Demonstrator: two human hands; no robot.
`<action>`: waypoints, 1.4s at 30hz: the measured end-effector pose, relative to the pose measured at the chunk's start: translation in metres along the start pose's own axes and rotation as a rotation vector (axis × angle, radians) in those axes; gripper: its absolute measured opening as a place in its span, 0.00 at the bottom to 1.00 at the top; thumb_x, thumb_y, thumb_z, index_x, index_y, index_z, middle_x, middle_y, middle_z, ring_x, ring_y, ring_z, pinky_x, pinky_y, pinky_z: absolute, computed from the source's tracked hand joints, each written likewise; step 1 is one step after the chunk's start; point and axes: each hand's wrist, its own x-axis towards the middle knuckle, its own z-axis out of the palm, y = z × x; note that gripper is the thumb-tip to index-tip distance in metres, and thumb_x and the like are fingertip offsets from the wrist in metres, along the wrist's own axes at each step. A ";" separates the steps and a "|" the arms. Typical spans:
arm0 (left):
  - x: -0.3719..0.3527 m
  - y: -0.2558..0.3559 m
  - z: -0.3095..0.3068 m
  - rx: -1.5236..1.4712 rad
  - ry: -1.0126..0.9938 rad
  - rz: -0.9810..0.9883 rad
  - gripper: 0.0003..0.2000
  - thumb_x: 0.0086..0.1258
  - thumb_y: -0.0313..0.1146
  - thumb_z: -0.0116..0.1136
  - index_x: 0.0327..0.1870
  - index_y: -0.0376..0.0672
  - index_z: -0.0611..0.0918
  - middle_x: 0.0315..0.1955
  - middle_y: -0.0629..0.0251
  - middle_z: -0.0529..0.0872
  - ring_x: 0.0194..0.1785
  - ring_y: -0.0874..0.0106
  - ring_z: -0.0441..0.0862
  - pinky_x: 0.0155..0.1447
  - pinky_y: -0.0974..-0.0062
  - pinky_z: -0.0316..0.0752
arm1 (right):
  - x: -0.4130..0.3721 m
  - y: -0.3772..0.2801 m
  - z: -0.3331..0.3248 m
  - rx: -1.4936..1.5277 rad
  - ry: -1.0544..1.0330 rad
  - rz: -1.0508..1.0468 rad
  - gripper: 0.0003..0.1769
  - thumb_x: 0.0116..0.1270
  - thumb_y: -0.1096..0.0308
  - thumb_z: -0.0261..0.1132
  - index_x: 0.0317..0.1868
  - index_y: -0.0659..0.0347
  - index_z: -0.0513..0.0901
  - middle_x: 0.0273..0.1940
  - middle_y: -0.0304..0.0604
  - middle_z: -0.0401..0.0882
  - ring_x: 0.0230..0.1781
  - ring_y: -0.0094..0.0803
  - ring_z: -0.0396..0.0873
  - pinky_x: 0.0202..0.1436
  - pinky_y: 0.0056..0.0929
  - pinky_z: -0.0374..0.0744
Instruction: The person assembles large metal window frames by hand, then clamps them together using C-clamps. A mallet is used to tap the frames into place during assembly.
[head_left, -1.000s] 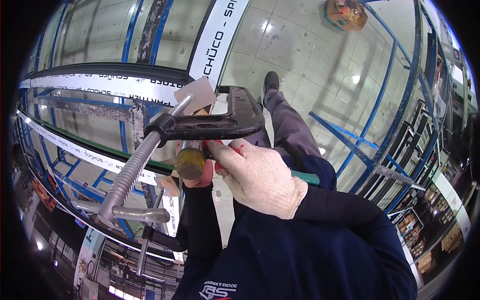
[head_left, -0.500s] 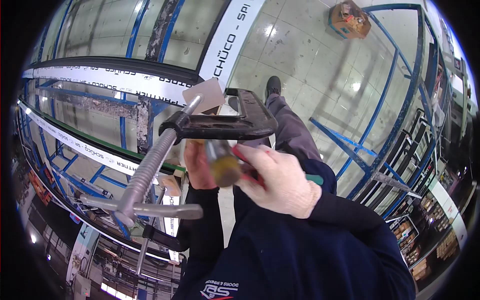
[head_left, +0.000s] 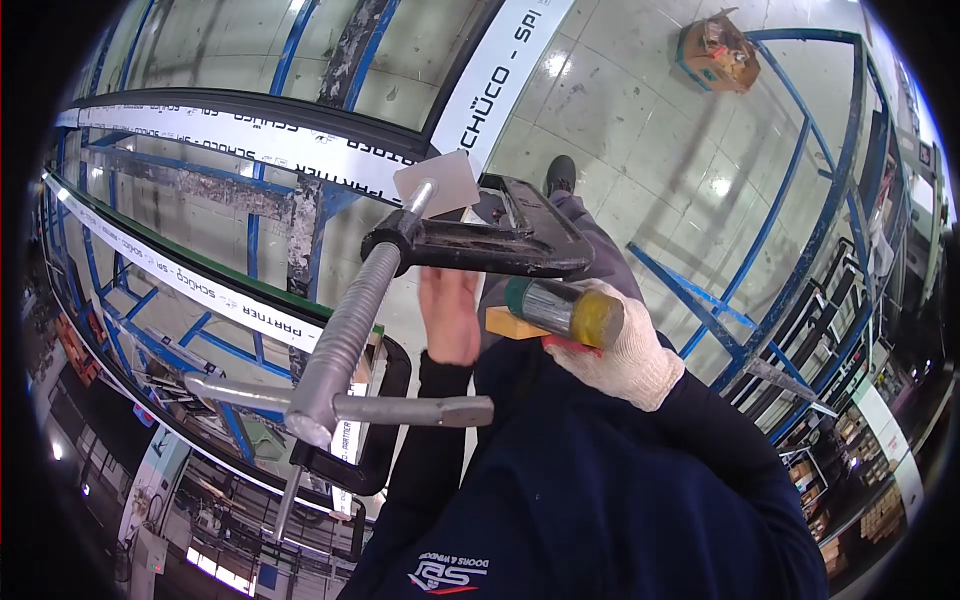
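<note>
A black C-clamp (head_left: 480,245) with a long threaded screw (head_left: 345,335) and a steel crossbar handle (head_left: 340,405) fills the middle of the view. Its pad presses a small card square (head_left: 437,183) against a black window profile. My left hand (head_left: 450,315) reaches up under the clamp's frame, fingers against it. To the right, my right hand (head_left: 625,355), in a white knit glove, grips a mallet (head_left: 565,310) with a green and yellow head, held just below the clamp's frame.
Black profiles with white SCHÜCO tape (head_left: 250,150) lie on a blue steel rack (head_left: 250,260). A second black clamp (head_left: 375,450) sits lower on the frame. More blue racking (head_left: 800,230) stands to the right, and a cardboard box (head_left: 722,50) lies on the tiled floor.
My right hand has swung the mallet from below the clamp's left side out to the right and turned its yellow face toward me. My left hand has risen to the clamp's frame.
</note>
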 end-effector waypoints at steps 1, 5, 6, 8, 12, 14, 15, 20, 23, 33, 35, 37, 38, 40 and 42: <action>0.010 -0.001 -0.001 0.068 -0.004 0.083 0.20 0.77 0.34 0.62 0.66 0.42 0.72 0.59 0.60 0.81 0.61 0.67 0.81 0.67 0.64 0.76 | -0.001 -0.001 0.000 -0.005 -0.003 -0.003 0.29 0.57 0.62 0.79 0.54 0.64 0.78 0.43 0.52 0.85 0.42 0.52 0.87 0.45 0.40 0.84; 0.035 -0.004 0.010 0.209 0.060 0.284 0.16 0.76 0.28 0.62 0.62 0.42 0.75 0.54 0.60 0.82 0.56 0.64 0.85 0.61 0.63 0.82 | -0.002 -0.001 0.002 -0.048 -0.016 0.002 0.31 0.57 0.62 0.80 0.55 0.66 0.76 0.43 0.54 0.85 0.42 0.53 0.87 0.45 0.41 0.84; 0.036 -0.004 0.013 0.216 0.097 0.298 0.17 0.75 0.26 0.63 0.61 0.42 0.75 0.53 0.61 0.82 0.55 0.64 0.85 0.60 0.64 0.82 | -0.003 0.000 0.003 -0.052 -0.014 -0.003 0.31 0.57 0.61 0.80 0.56 0.66 0.76 0.43 0.54 0.85 0.42 0.53 0.87 0.45 0.41 0.84; 0.038 -0.005 0.010 0.183 0.101 0.274 0.17 0.75 0.26 0.63 0.61 0.42 0.75 0.53 0.61 0.82 0.53 0.64 0.86 0.59 0.65 0.83 | -0.004 -0.001 0.003 -0.053 -0.007 0.003 0.31 0.57 0.61 0.80 0.56 0.66 0.76 0.43 0.54 0.85 0.42 0.53 0.87 0.45 0.41 0.85; 0.040 -0.006 -0.006 0.155 0.080 0.285 0.17 0.75 0.25 0.62 0.61 0.43 0.75 0.53 0.61 0.81 0.56 0.64 0.86 0.60 0.63 0.83 | -0.001 -0.002 0.003 -0.022 0.006 0.016 0.30 0.57 0.62 0.80 0.55 0.66 0.77 0.42 0.54 0.85 0.41 0.53 0.87 0.44 0.41 0.85; 0.040 -0.005 -0.012 0.117 0.056 0.267 0.17 0.75 0.25 0.62 0.62 0.44 0.74 0.54 0.61 0.81 0.58 0.63 0.85 0.61 0.62 0.83 | -0.001 0.000 0.003 -0.017 0.006 0.018 0.30 0.57 0.62 0.80 0.55 0.65 0.77 0.41 0.54 0.85 0.41 0.53 0.87 0.44 0.41 0.85; 0.040 -0.005 -0.013 0.098 0.045 0.258 0.17 0.76 0.25 0.61 0.63 0.44 0.74 0.54 0.60 0.81 0.59 0.63 0.84 0.61 0.61 0.83 | -0.001 0.000 0.003 -0.024 0.003 0.020 0.30 0.57 0.62 0.80 0.54 0.65 0.77 0.41 0.54 0.85 0.41 0.53 0.87 0.44 0.41 0.85; 0.051 -0.004 0.002 0.014 0.082 0.101 0.21 0.75 0.26 0.62 0.66 0.46 0.72 0.55 0.59 0.81 0.59 0.62 0.84 0.63 0.58 0.82 | -0.001 -0.002 0.003 -0.013 -0.007 0.024 0.29 0.57 0.62 0.80 0.54 0.65 0.77 0.41 0.54 0.85 0.41 0.53 0.87 0.44 0.40 0.85; 0.052 -0.004 0.003 0.032 0.076 0.094 0.22 0.74 0.26 0.62 0.67 0.46 0.71 0.56 0.59 0.81 0.57 0.63 0.84 0.61 0.59 0.82 | 0.000 -0.004 0.003 -0.022 -0.029 0.035 0.29 0.57 0.62 0.80 0.53 0.66 0.77 0.41 0.54 0.85 0.41 0.53 0.87 0.43 0.40 0.85; 0.050 0.003 -0.005 0.342 0.086 0.290 0.12 0.72 0.20 0.62 0.55 0.38 0.82 0.51 0.64 0.86 0.54 0.72 0.83 0.62 0.71 0.78 | -0.001 -0.003 0.002 -0.033 -0.031 0.010 0.29 0.57 0.61 0.80 0.53 0.66 0.78 0.40 0.54 0.85 0.39 0.52 0.87 0.42 0.40 0.85; 0.052 0.003 -0.007 0.341 0.094 0.281 0.12 0.72 0.21 0.62 0.54 0.38 0.83 0.51 0.64 0.86 0.54 0.72 0.83 0.62 0.72 0.78 | -0.001 -0.002 0.002 -0.025 -0.020 0.015 0.29 0.57 0.62 0.80 0.53 0.66 0.78 0.40 0.54 0.85 0.39 0.52 0.87 0.41 0.40 0.85; 0.054 -0.001 -0.008 0.295 0.100 0.256 0.11 0.72 0.22 0.63 0.53 0.38 0.84 0.50 0.64 0.86 0.54 0.72 0.83 0.61 0.72 0.78 | -0.002 -0.001 0.002 -0.017 -0.011 0.035 0.29 0.57 0.62 0.80 0.53 0.66 0.78 0.39 0.54 0.85 0.38 0.52 0.87 0.41 0.40 0.85; 0.056 -0.003 -0.007 0.272 0.100 0.247 0.10 0.72 0.22 0.62 0.53 0.38 0.84 0.50 0.64 0.87 0.53 0.72 0.83 0.61 0.72 0.78 | -0.002 -0.001 0.002 -0.012 -0.010 0.033 0.29 0.57 0.62 0.80 0.53 0.66 0.78 0.40 0.54 0.86 0.38 0.52 0.87 0.41 0.40 0.85; 0.060 -0.004 -0.009 0.233 0.089 0.219 0.09 0.73 0.24 0.63 0.52 0.38 0.85 0.49 0.64 0.87 0.53 0.72 0.83 0.60 0.73 0.78 | -0.001 -0.001 0.001 -0.003 -0.009 0.028 0.29 0.56 0.62 0.80 0.53 0.66 0.78 0.40 0.54 0.86 0.39 0.52 0.87 0.41 0.40 0.85; 0.062 -0.006 -0.012 0.195 0.067 0.179 0.09 0.74 0.26 0.63 0.52 0.39 0.84 0.48 0.65 0.87 0.52 0.73 0.83 0.58 0.73 0.78 | -0.001 -0.002 0.001 -0.019 -0.010 0.018 0.29 0.57 0.62 0.80 0.53 0.66 0.78 0.40 0.54 0.86 0.39 0.52 0.87 0.41 0.40 0.85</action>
